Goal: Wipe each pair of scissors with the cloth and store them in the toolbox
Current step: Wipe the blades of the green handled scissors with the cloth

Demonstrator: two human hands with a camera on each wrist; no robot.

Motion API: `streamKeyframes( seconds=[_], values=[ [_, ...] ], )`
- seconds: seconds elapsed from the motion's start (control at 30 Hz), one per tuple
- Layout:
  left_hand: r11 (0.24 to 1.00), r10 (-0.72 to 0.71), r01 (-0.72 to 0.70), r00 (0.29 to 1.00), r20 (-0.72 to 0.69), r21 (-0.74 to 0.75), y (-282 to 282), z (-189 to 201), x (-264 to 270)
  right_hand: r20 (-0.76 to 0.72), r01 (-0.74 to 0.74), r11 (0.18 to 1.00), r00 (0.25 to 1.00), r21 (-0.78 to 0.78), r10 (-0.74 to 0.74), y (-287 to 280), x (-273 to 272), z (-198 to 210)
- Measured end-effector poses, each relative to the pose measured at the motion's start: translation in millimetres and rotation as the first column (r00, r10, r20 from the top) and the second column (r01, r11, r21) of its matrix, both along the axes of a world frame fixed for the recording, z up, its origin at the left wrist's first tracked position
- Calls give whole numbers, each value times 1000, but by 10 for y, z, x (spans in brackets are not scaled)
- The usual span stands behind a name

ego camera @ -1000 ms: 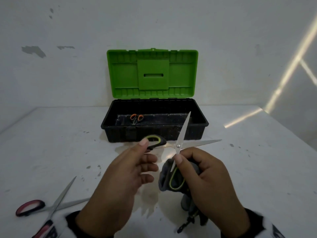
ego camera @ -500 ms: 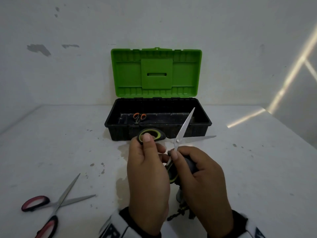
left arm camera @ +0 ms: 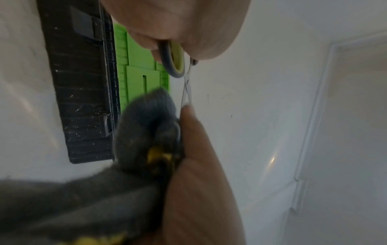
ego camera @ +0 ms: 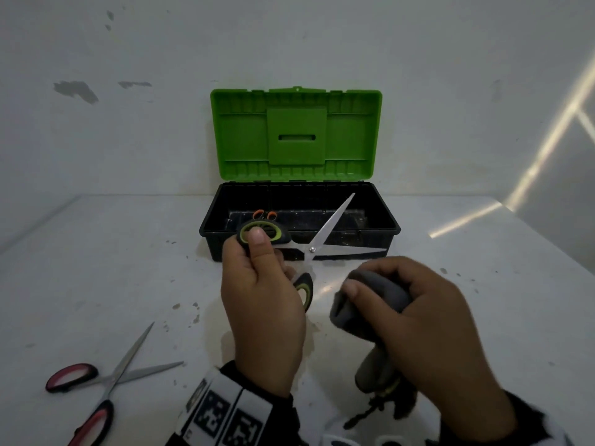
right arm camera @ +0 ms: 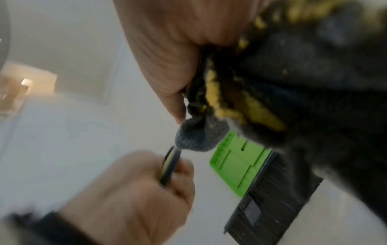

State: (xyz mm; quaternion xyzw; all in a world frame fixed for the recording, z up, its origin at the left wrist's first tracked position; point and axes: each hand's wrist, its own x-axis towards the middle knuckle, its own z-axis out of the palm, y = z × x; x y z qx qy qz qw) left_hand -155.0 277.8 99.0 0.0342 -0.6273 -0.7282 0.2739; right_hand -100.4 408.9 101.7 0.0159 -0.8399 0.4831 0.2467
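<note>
My left hand (ego camera: 257,252) grips the upper handle loop of the green-and-black scissors (ego camera: 311,249), thumb on the loop; the blades stand spread apart in the air before the toolbox (ego camera: 394,230). My right hand (ego camera: 376,284) holds the bunched grey cloth (ego camera: 370,304) just right of the scissors, apart from the blades. The left wrist view shows the handle loop (left arm camera: 175,61) under my left hand's fingers and the cloth (left arm camera: 146,119) below it. The right wrist view shows the cloth (right arm camera: 199,136) near the handle (right arm camera: 170,165). Small orange-handled scissors (ego camera: 264,216) lie inside the open toolbox.
Red-and-black scissors (ego camera: 106,378) lie spread open on the white table at the near left. The toolbox's green lid (ego camera: 296,136) stands upright against the wall. A strip of light (ego camera: 463,222) crosses the table at the right.
My right hand has let go of the lower scissor handle and moved right with the cloth. My left hand has shifted to grip the upper handle, thumb on the loop.
</note>
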Motion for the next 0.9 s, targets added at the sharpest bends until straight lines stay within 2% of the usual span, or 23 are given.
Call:
streamKeyframes(
  seconds=[0.1, 0.27, 0.43, 0.57, 0.7, 0.9],
  values=[
    [999, -30, 30, 1000, -2, 18, -7, 3, 10, -70, 9, 1000, 998, 19, -7, 107, 52, 115],
    [996, -81, 81, 997, -8, 45, 37, -2, 63, -209, -45, 994, 976, 98, 65, 0, 8, 163],
    [981, -108, 112, 994, -31, 162, 47, 42, 129, -362, 117, 944, 932, 308, 2, -140, -186, 42],
    [945, -143, 143, 990, -22, 293, 24, 53, 151, -381, 177, 894, 925, 411, -8, -206, -203, -39],
    [942, -147, 147, 989, -22, 302, 14, 26, 175, -345, 162, 898, 939, 408, -13, -240, -132, -19],
    [927, -156, 151, 988, -14, 344, 29, 37, 179, -394, 258, 865, 916, 430, -77, -140, -140, -76]
  ],
)
